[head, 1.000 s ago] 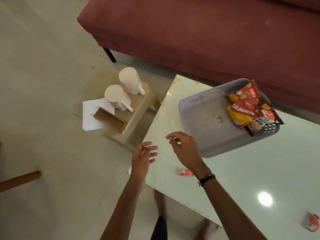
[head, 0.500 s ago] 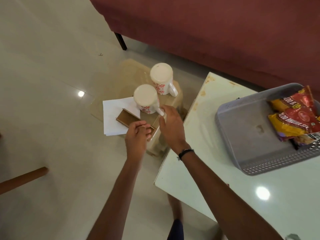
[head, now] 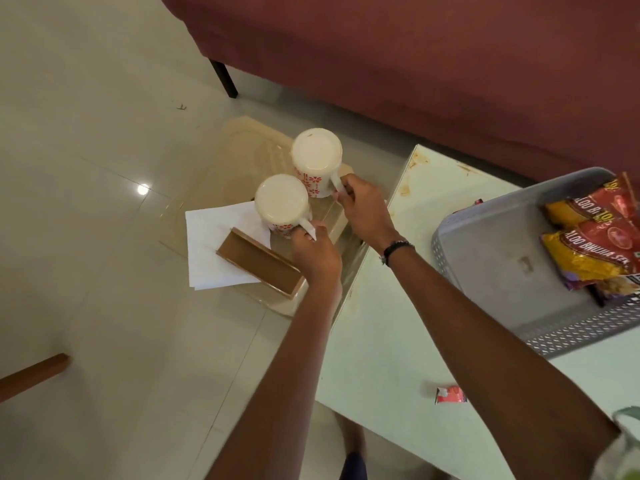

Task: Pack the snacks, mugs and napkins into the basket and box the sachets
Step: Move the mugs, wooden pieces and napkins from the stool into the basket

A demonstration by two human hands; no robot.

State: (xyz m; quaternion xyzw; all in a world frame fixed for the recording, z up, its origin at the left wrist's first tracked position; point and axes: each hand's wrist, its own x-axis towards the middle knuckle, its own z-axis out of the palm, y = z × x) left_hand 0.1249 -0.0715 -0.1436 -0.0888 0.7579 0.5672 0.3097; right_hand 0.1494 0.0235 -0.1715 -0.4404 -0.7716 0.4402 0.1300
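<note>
Two white mugs with red flower prints stand upside down on a low beige stool (head: 242, 150). My left hand (head: 317, 254) grips the handle of the near mug (head: 281, 202). My right hand (head: 363, 211) grips the handle of the far mug (head: 316, 157). White napkins (head: 211, 251) lie on the stool under an open brown box (head: 258, 259). On the pale table (head: 398, 323) sits a grey basket (head: 491, 258) holding red and yellow snack packets (head: 595, 237). A red sachet (head: 450, 395) lies on the table near its front edge.
A dark red sofa (head: 415, 64) runs along the back, its black leg (head: 225, 77) behind the stool. A wooden bar (head: 31, 375) juts in from the left over the tiled floor. My legs show below the table edge.
Both hands left the table and reached left to the stool. Half a second ago they were over the box and near mug; now each grips a mug handle.
</note>
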